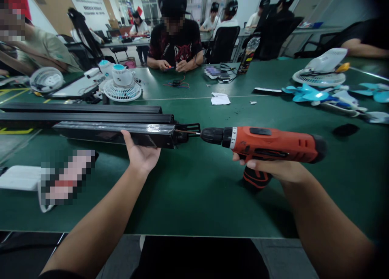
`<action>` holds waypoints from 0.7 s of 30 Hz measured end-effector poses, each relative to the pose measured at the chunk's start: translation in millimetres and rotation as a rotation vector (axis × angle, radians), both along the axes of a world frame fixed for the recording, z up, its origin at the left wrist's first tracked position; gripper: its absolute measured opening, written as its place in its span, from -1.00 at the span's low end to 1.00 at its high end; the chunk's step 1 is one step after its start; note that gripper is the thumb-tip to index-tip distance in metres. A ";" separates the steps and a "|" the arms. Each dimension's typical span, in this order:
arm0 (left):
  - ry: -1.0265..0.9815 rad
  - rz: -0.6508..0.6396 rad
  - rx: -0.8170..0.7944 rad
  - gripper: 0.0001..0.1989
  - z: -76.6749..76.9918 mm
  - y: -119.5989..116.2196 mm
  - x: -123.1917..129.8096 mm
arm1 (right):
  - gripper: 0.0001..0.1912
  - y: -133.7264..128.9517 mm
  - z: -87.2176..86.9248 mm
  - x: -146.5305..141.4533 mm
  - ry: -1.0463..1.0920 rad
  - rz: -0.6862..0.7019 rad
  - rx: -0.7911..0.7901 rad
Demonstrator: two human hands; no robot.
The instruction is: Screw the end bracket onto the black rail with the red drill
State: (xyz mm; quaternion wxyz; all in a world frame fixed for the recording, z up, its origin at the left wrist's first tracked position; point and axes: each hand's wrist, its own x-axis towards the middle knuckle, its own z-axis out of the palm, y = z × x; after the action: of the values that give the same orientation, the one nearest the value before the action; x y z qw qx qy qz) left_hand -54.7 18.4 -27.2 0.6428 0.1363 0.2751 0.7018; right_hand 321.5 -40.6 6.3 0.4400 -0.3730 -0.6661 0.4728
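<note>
Around the near side of a long black rectangular tower housing [146, 135], my left hand [142, 152] is closed, thumb up on its front face. The housing lies lengthwise, with a black slotted bracket [194, 129] sticking out of its right end. My right hand [273, 168] grips an orange and black cordless drill [273, 143] by its handle. The drill points left, and its long thin bit [188, 132] reaches to the housing's end beside the bracket. Whether the tip sits in a screw is too small to tell.
Two more long black housings [91, 117] lie behind the held one. White fan parts [123, 90] stand at the back left, blue fan blades [306, 93] at the right. A phone [71, 175] lies front left. A person [175, 39] works across the green table [194, 206].
</note>
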 end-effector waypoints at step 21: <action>-0.002 -0.023 0.017 -0.09 -9.1 6.3 -6.8 | -0.76 -1.4 3.1 -3.6 0.035 -0.016 -0.027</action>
State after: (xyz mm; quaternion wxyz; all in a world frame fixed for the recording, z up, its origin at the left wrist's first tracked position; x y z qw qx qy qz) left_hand -61.5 24.7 -36.3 0.6498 0.1444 0.2668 0.6969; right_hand 317.9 -42.0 9.4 0.4504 -0.3758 -0.6489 0.4846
